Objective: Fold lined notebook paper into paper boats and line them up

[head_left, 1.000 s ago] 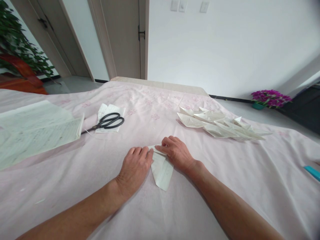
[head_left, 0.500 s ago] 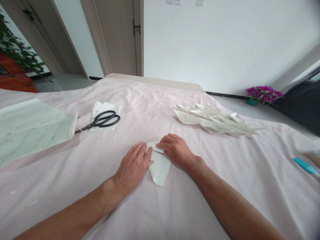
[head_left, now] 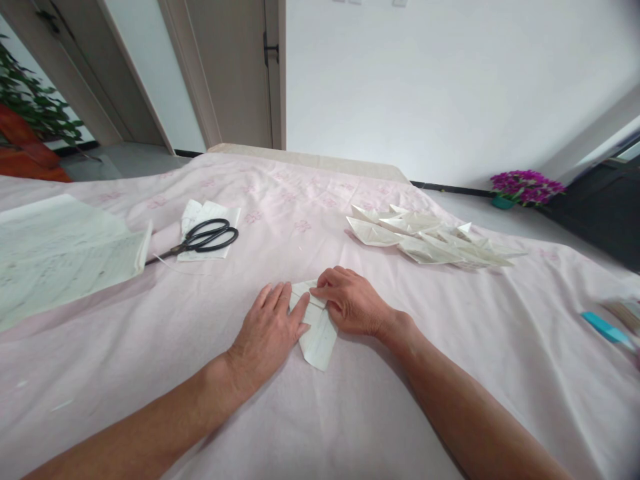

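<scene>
A small folded paper (head_left: 321, 341) lies on the pink cloth in front of me, its far end turned into a creased flap and its near end tapering. My left hand (head_left: 268, 325) rests flat along its left side, fingers stretched out and the index finger and thumb touching the paper. On the upper right, my right hand (head_left: 353, 301) has its fingers curled, pinching the flap's edge between thumb and index finger. Part of the paper's right side is hidden beneath that hand.
Several folded paper boats (head_left: 425, 240) sit nested at the far right. Black-handled scissors (head_left: 210, 235) lie over white papers (head_left: 199, 212) at left, beside a large stack of thin sheets (head_left: 75, 260). A blue object (head_left: 605, 327) lies at the right edge of the cloth (head_left: 200, 440).
The left hand's index finger and thumb have spread and reached slightly farther over the paper. The right hand stays at the flap, its fingers a little more curled. The view has shifted slightly.
</scene>
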Demonstrator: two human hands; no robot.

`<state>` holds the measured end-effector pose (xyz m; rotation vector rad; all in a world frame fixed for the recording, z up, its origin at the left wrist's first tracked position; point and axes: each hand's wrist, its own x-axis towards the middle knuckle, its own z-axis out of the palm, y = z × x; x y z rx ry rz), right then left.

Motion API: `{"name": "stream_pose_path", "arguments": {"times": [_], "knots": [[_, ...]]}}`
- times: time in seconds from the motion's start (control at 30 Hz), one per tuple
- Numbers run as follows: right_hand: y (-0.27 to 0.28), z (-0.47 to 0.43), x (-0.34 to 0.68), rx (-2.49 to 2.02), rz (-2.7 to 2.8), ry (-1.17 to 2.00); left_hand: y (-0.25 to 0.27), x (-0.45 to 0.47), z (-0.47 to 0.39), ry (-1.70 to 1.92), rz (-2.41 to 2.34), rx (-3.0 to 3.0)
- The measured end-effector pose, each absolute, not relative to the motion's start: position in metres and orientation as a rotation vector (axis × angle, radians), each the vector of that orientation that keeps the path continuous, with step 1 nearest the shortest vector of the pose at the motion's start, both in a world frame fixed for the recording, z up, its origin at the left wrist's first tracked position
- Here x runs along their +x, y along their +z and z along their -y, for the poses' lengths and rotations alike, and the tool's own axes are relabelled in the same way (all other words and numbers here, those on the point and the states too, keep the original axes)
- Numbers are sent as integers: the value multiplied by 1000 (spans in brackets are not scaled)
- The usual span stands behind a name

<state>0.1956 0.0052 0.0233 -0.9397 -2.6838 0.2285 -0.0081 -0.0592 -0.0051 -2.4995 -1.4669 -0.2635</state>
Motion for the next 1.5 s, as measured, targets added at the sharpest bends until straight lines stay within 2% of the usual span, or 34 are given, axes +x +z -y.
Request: {"name": "stream_pose_path", "arguments": {"times": [0.5,0.83,1.03,1.27,1.5], "knots": [[34,-7,196,-1025,2648,488,-7,-7,57,-193,1362,-2523],[19,10,169,-1371,2729,-90,-4,-8,57,-168,1321,-2584],[21,14,180,-1565,2710,-262,-2,-16,55,-155,1324,-2620],[22,8,195,-1718,2687,-332,3,-23,49,-210,1290,-2666],[39,7,206,-1739,2539,-123,16,-15,49,-166,1341,-2653]]}}
